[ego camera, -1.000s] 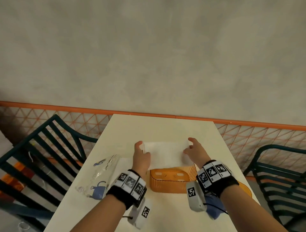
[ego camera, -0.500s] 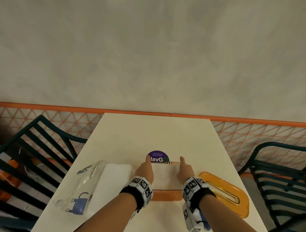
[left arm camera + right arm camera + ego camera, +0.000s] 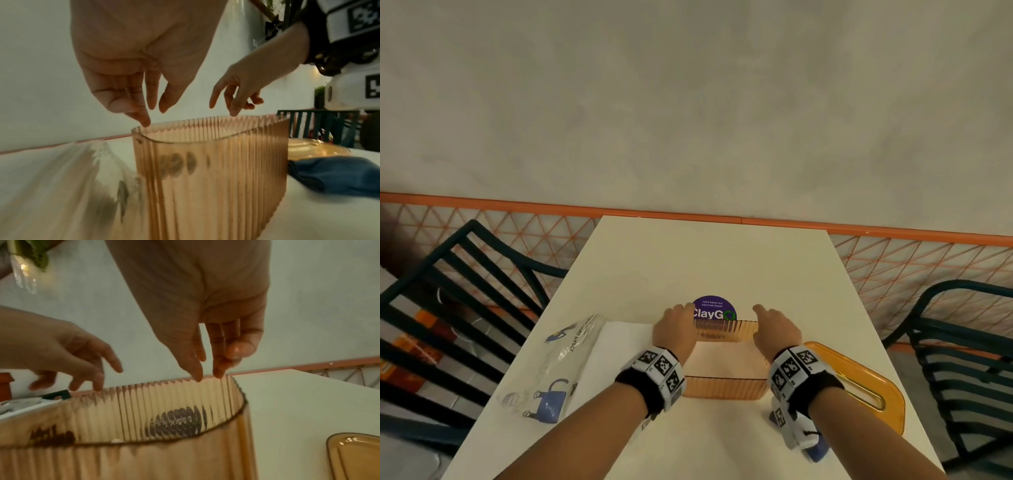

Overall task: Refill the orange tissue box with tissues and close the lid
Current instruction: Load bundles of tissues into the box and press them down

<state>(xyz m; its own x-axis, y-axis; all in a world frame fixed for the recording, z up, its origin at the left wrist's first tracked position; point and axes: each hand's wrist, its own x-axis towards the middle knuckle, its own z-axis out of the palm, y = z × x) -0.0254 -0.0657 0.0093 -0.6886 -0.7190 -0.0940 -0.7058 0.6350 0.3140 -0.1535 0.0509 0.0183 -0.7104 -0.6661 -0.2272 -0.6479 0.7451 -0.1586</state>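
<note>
The orange ribbed tissue box [image 3: 722,389] stands open on the table near its front edge. A pale stack of tissues [image 3: 724,356] lies low inside it. My left hand [image 3: 674,327] hovers over the box's left end and my right hand [image 3: 774,329] over its right end. In the left wrist view the left hand [image 3: 152,110] points its relaxed fingers down at the rim of the box [image 3: 205,178] and holds nothing. The right hand [image 3: 205,369] also hangs empty just above the box [image 3: 164,459]. The orange lid [image 3: 859,387] lies flat to the right.
A second white tissue stack [image 3: 616,356] and a clear plastic wrapper [image 3: 551,370] lie left of the box. A purple round sticker [image 3: 714,308] is on the table behind it. A blue cloth [image 3: 339,173] lies near the lid. Dark chairs [image 3: 448,308] flank the table.
One second ago both hands held a tissue stack above the box. They lowered it inside, and now they are up at the rim, empty.
</note>
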